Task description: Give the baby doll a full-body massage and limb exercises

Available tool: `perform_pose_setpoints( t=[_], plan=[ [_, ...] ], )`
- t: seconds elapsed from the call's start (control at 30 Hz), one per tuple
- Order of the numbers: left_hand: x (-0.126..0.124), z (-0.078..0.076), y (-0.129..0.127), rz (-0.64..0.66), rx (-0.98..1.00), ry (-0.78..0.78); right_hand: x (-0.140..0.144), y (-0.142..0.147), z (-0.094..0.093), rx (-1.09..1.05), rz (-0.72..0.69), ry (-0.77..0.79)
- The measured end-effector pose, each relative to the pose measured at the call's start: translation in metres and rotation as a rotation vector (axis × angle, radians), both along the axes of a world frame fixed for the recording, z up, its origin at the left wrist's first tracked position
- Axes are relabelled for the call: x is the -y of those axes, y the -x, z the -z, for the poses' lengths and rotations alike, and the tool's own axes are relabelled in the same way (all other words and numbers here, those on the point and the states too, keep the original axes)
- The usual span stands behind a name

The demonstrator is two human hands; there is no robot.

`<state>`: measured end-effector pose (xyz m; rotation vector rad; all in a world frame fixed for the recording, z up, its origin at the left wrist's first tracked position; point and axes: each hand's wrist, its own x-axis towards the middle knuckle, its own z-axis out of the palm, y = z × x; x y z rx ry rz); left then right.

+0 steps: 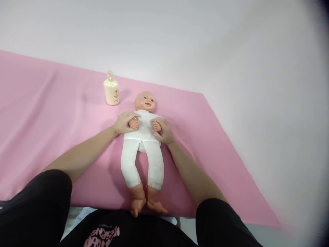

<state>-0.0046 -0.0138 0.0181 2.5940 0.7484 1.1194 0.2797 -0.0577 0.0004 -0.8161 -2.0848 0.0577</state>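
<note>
A baby doll (144,144) in white clothing is laid face up on a pink sheet (51,113), feet nearest. Its arms are clasped against its chest by the left hand (125,121) and right hand (163,131). Beyond, a cream lotion bottle (111,90) stands upright.

A table draped in a smooth pink cloth (51,113) carries everything here; the cloth shows soft folds on its left part and ends in a straight edge on the right. Directly on it lies a plastic baby doll in a white soft suit (144,144), on its back, head away from the person and bare feet at the near edge. A small cream-coloured plastic bottle with a pale cap (111,90) stands upright near the doll's head, to its left.
</note>
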Motion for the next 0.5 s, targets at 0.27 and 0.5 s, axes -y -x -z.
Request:
perform_pose_setpoints(
  t=[0.27,0.5],
  plan=[
    [0.0011,-0.0006,-0.0004,-0.017,-0.072,0.035,-0.0022,0.0027,-0.0005,0.057,-0.006,-0.009],
    [0.0008,0.0006,-0.0007,-0.023,-0.069,0.020,-0.0016,0.0038,-0.0013,0.048,-0.002,-0.048]
  ],
)
